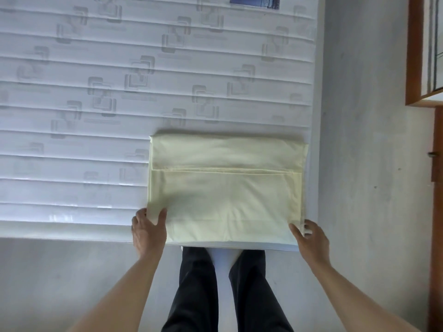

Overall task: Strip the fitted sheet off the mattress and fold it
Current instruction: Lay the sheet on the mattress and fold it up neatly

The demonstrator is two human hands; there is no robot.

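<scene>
Pale yellow fitted sheet [225, 188] lies folded flat at the bare mattress [96, 116] near corner; left hand [148, 228] and right hand [309, 240] pinch its front corners; mattress open beyond

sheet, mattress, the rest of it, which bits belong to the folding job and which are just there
Part of the job:
- folded pale yellow sheet, lying on the mattress corner
- bare mattress
- left hand, pinching the sheet's near left corner
- right hand, at its near right corner

Just there:
- grey floor
- wooden furniture
</scene>
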